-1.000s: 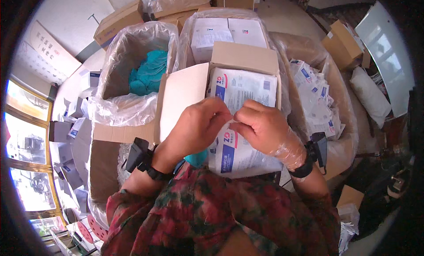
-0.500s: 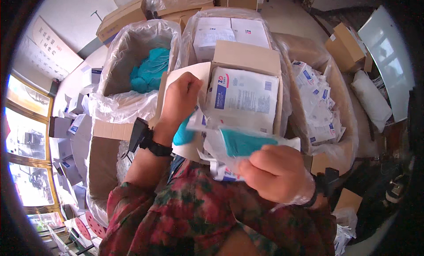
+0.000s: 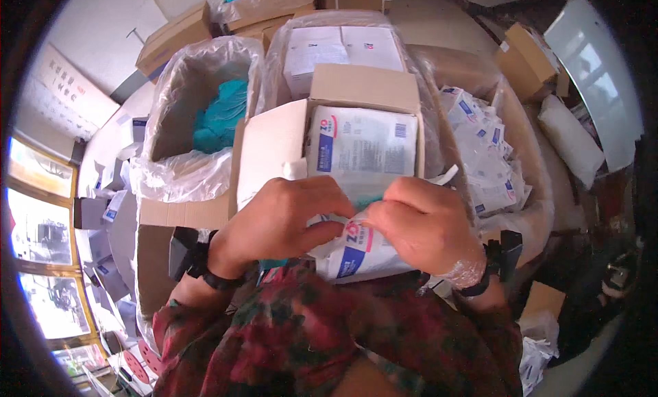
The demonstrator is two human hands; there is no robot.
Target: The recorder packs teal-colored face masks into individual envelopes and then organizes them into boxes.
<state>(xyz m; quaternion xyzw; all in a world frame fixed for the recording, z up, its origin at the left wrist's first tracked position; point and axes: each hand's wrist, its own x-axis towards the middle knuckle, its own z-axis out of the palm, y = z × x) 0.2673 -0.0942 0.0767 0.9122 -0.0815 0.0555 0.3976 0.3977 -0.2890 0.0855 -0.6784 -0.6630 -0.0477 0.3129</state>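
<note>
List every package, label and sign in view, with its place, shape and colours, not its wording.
White pouch with blue and red marks: held by left hand and right hand.
Flat white packet, blue stripe: in open carton.
Loose white-blue wrappers: bag at right.
Pale wall chart: upper left.

**White pouch held over the open carton**

A white plastic pouch point(image 3: 356, 250) with blue and red print, crumpled and tilted, sits pinched between both hands just below an open cardboard carton point(image 3: 274, 147) holding flat white packets point(image 3: 363, 147).
</note>
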